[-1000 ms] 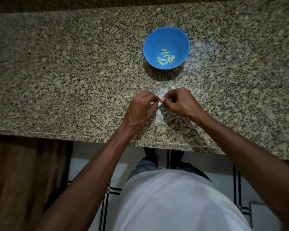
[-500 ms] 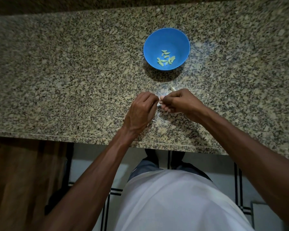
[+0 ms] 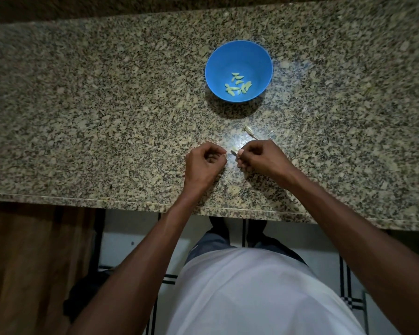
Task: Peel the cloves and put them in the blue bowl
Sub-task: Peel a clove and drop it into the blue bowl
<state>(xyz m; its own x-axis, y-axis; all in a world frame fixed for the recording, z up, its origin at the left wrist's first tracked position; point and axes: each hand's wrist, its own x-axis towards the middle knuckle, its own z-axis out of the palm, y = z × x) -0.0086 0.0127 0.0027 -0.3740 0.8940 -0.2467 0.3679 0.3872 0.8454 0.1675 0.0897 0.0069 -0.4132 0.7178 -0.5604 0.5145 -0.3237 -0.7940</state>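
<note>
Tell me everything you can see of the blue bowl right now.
The round blue bowl looks like smooth plastic, with a plain rim and a deep, sloping inside. It stands upright on the speckled granite countertop, beyond both hands and touched by neither. About ten small pale green peeled cloves lie loose at its bottom, clustered toward the near side. It casts a dark shadow on the counter toward the person. No lid, handle or marking shows.
</note>
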